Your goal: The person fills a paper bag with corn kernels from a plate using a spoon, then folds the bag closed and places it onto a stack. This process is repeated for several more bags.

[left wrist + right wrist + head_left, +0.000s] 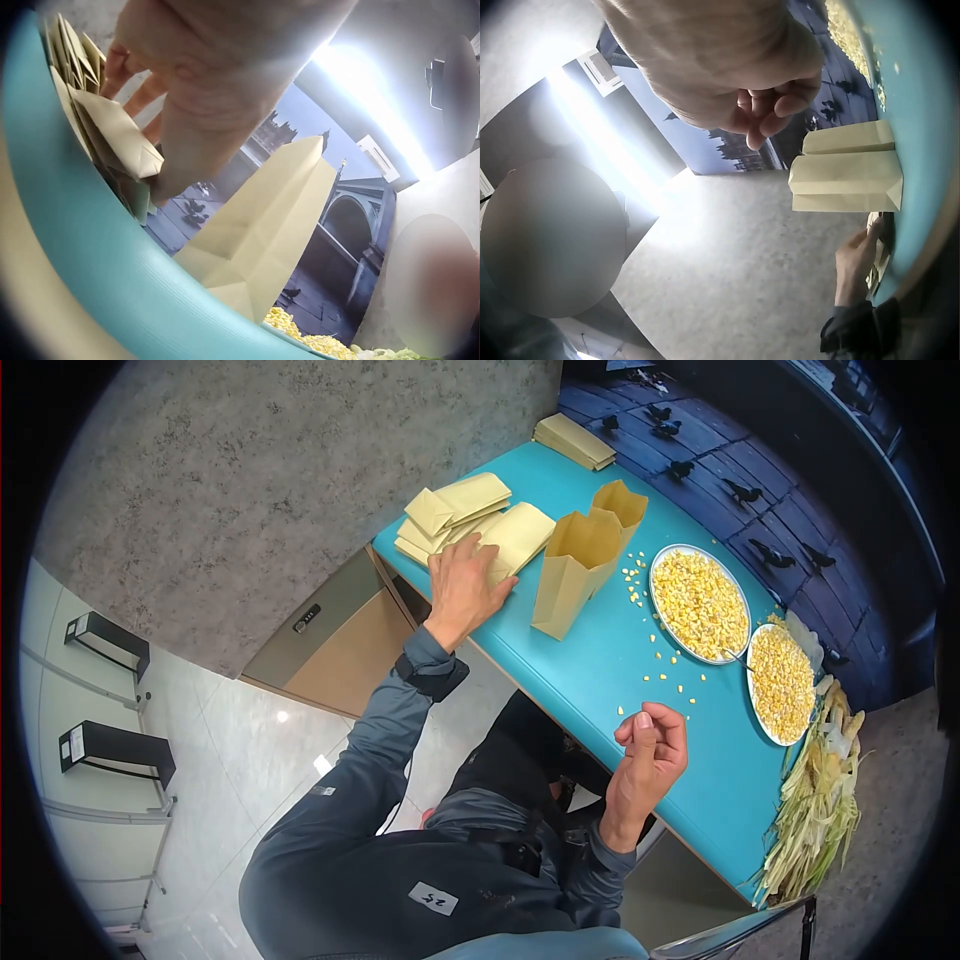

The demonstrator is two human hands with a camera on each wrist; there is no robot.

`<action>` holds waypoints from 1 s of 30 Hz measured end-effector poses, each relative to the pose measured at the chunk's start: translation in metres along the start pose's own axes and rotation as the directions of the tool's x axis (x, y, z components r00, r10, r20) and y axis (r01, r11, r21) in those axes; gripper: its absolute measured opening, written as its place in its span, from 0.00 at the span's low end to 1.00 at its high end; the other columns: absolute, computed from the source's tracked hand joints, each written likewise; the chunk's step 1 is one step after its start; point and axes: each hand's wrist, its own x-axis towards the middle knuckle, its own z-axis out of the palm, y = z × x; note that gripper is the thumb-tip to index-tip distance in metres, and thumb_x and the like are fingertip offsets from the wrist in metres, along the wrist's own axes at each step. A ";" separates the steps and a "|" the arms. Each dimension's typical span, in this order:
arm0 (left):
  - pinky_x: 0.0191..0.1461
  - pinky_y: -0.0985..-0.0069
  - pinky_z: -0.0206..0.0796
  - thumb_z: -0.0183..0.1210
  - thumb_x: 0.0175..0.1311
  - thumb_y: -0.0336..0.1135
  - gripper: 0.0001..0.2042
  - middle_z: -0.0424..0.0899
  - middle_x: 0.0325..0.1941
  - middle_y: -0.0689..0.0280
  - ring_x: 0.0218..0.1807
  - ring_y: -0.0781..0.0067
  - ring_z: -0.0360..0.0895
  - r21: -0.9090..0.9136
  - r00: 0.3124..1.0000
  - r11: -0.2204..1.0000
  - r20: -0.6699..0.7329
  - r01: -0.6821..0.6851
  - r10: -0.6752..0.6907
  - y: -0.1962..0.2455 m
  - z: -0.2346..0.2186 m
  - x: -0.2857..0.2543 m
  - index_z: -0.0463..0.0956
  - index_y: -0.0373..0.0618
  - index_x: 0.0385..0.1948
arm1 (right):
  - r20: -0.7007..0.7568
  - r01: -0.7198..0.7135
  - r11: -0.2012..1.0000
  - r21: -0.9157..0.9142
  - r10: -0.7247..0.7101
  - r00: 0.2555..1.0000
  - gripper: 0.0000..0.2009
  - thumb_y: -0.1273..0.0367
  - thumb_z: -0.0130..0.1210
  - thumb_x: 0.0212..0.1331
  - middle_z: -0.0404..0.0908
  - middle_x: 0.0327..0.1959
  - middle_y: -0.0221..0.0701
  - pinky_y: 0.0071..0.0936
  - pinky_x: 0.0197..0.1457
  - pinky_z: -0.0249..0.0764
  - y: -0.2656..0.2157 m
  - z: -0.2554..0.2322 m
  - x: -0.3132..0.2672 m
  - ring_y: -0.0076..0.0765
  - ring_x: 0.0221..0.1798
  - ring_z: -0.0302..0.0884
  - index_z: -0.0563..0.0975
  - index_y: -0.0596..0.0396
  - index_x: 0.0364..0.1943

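My left hand point(463, 585) is at the near end of a folded brown paper bag point(525, 532) on a pile of folded bags point(430, 512). In the left wrist view the thumb is at the end of that folded bag point(120, 139), and the fingers reach over its far side. Just right of the hand stand two opened paper bags point(573, 575), one behind the other, mouths up. My right hand point(648, 765) is raised near the table's front edge, fingers loosely bent and nothing held.
Two white-rimmed plates of corn kernels point(700, 605) point(782, 685) lie to the right, with loose kernels point(655, 655) scattered on the teal table point(600, 680). Corn husks point(815, 800) lie at the right end. Another stack of folded bags point(575, 440) is at the back corner.
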 end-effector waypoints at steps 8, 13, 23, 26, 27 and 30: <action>0.74 0.46 0.58 0.70 0.67 0.50 0.30 0.76 0.76 0.51 0.79 0.47 0.67 0.145 0.999 0.989 -0.032 0.033 -0.029 -0.013 0.011 0.013 0.79 0.41 0.66 | 0.002 0.000 1.000 -0.018 0.000 1.000 0.05 0.74 0.61 0.74 0.83 0.28 0.30 0.21 0.39 0.74 -0.008 -0.002 0.000 0.23 0.32 0.81 0.81 0.61 0.47; 0.83 0.42 0.47 0.59 0.77 0.51 0.37 0.67 0.83 0.47 0.88 0.45 0.54 0.209 0.992 0.975 0.114 -0.078 0.055 -0.029 0.039 0.001 0.63 0.35 0.78 | 0.042 0.022 0.993 -0.116 -0.017 0.999 0.07 0.75 0.64 0.71 0.84 0.29 0.29 0.22 0.37 0.74 -0.027 0.006 0.016 0.22 0.33 0.81 0.81 0.61 0.49; 0.86 0.36 0.38 0.69 0.64 0.65 0.56 0.54 0.88 0.43 0.91 0.41 0.44 0.086 0.999 0.996 0.036 -0.033 0.030 0.015 -0.019 -0.006 0.50 0.35 0.84 | 0.710 0.785 0.499 -0.368 -0.394 0.584 0.14 0.74 0.72 0.54 0.88 0.46 0.45 0.55 0.49 0.82 -0.030 0.102 0.134 0.66 0.47 0.86 0.84 0.61 0.45; 0.86 0.39 0.40 0.77 0.55 0.60 0.60 0.55 0.87 0.41 0.90 0.40 0.45 -0.080 0.998 0.995 -0.010 -0.065 0.065 0.026 -0.037 -0.020 0.51 0.34 0.83 | 0.738 0.708 0.311 -0.635 -0.029 0.674 0.10 0.72 0.69 0.58 0.86 0.44 0.47 0.59 0.49 0.78 -0.021 0.108 0.149 0.66 0.46 0.83 0.83 0.61 0.41; 0.86 0.41 0.43 0.81 0.52 0.57 0.61 0.57 0.86 0.40 0.89 0.39 0.48 -0.208 0.994 0.972 -0.044 -0.106 0.098 0.031 -0.043 -0.025 0.52 0.34 0.83 | 0.730 0.688 0.302 -0.660 0.041 0.682 0.09 0.71 0.68 0.59 0.87 0.43 0.48 0.57 0.51 0.79 -0.034 0.108 0.147 0.64 0.49 0.85 0.84 0.62 0.40; 0.86 0.47 0.51 0.85 0.47 0.51 0.62 0.60 0.84 0.41 0.86 0.40 0.55 -0.489 0.989 0.869 0.076 -0.074 0.126 0.053 -0.060 -0.035 0.53 0.33 0.82 | 0.777 0.721 0.337 -0.605 0.054 0.627 0.08 0.72 0.68 0.59 0.88 0.42 0.48 0.55 0.52 0.81 -0.057 0.097 0.145 0.62 0.51 0.86 0.84 0.62 0.38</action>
